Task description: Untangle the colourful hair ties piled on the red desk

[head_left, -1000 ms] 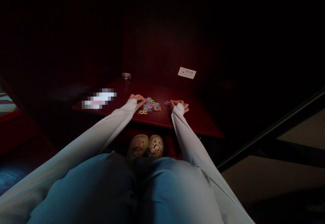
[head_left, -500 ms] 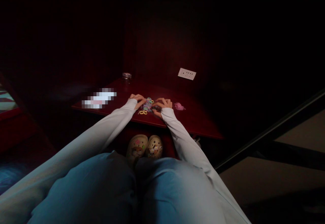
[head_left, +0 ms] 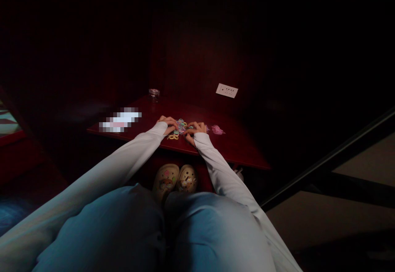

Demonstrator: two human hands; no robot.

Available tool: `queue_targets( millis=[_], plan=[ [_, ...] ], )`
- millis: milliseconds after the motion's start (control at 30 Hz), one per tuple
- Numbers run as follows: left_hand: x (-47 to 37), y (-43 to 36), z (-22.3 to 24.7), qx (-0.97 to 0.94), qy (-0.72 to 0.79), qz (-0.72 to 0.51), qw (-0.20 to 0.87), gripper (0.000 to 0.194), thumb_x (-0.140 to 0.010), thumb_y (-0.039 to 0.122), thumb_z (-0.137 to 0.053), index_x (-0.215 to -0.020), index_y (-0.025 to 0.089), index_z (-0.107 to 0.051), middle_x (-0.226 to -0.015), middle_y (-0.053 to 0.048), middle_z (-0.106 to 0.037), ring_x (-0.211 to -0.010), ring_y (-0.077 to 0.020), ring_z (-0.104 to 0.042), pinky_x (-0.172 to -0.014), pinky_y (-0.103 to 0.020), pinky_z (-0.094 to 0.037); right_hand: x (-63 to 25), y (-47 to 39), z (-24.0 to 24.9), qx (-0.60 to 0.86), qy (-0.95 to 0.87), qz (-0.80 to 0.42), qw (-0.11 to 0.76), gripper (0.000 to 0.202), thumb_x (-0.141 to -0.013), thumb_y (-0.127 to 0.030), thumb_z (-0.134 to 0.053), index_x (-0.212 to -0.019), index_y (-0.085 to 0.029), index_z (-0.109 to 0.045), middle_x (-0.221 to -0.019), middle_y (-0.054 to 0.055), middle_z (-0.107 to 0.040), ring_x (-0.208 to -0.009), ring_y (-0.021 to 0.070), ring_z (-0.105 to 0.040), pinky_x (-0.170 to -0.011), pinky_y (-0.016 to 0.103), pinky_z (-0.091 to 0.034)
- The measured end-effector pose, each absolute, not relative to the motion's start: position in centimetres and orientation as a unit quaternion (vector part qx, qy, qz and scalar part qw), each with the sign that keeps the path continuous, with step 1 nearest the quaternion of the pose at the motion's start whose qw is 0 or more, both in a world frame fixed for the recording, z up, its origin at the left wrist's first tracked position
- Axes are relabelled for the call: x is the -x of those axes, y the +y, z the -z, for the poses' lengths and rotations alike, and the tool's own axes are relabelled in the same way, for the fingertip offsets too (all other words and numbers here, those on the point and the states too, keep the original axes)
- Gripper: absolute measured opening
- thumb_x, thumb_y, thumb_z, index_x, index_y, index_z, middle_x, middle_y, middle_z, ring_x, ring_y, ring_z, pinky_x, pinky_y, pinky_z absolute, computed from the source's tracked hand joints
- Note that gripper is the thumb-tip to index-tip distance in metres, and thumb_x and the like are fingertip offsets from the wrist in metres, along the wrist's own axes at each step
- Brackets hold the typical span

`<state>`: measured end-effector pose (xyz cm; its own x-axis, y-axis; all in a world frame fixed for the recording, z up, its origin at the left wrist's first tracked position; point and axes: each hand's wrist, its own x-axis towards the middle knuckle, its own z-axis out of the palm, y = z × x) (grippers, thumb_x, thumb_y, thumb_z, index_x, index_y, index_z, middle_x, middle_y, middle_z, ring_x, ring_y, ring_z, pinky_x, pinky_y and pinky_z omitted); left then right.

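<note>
Bands [head_left: 180, 124] lie between left hand [head_left: 168, 123] and right hand [head_left: 196, 129], against both. Each is half-curled; any grip I cannot tell.

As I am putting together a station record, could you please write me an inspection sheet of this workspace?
Surface: dark red tabletop, dimly lit.
Job's things: pile of small multicoloured loops; yellow loops at its near side; pink bunch farther right.
Clutter: lidded jar at the back left; bright item at the left, pixelated beyond recognition.
Hands: left hand at the pile's left edge, right hand over its right side; grip on any loop cannot be told.
Cables: nothing seen.
Surroundings: white socket panel on the back wall; decorated clogs below the tabletop; much else too dark to tell.
</note>
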<state>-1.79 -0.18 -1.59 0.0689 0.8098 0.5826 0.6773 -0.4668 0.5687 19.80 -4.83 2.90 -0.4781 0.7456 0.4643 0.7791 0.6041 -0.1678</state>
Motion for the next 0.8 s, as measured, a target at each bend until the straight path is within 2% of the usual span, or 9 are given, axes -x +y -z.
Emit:
queue_targets(
  millis=[400, 633, 800],
  plan=[
    [2.3, -0.4, 1.1, -0.746, 0.501, -0.428, 0.089, 0.017, -0.085, 0.032, -0.068, -0.073, 0.028, -0.080, -0.100, -0.001, -0.076, -0.102, -0.0239, -0.056, -0.102, -0.043, -0.039, -19.8, -4.4, -2.6, 0.464, -0.849, 0.050, 0.248, 0.021, -0.094, -0.031, -0.066, -0.108, -0.033, -0.082, -0.126, 0.003, -0.066, -0.114, 0.0260, -0.041, -0.101, 0.042, -0.031],
    [2.4, -0.2, 0.9, -0.745, 0.516, -0.411, 0.098, 0.014, -0.083, 0.030, -0.071, -0.073, 0.028, -0.080, -0.103, -0.002, -0.076, -0.105, -0.0259, -0.057, -0.103, -0.045, -0.039, -19.9, -3.8, -2.2, 0.458, -0.850, 0.038, 0.259, 0.020, -0.092, -0.045, -0.072, -0.105, -0.033, -0.082, -0.125, 0.002, -0.067, -0.115, 0.0247, -0.041, -0.104, 0.041, -0.028],
    [2.5, 0.0, 1.2, -0.750, 0.511, -0.409, 0.095, 0.014, -0.083, 0.029, -0.070, -0.074, 0.027, -0.080, -0.105, -0.003, -0.076, -0.106, -0.0269, -0.056, -0.104, -0.046, -0.038, -19.8, -4.0, -2.4, 0.448, -0.857, 0.031, 0.252, 0.023, -0.089, -0.053, -0.074, -0.101, -0.035, -0.083, -0.125, 0.002, -0.068, -0.113, 0.0250, -0.041, -0.100, 0.039, -0.031]
  ],
)
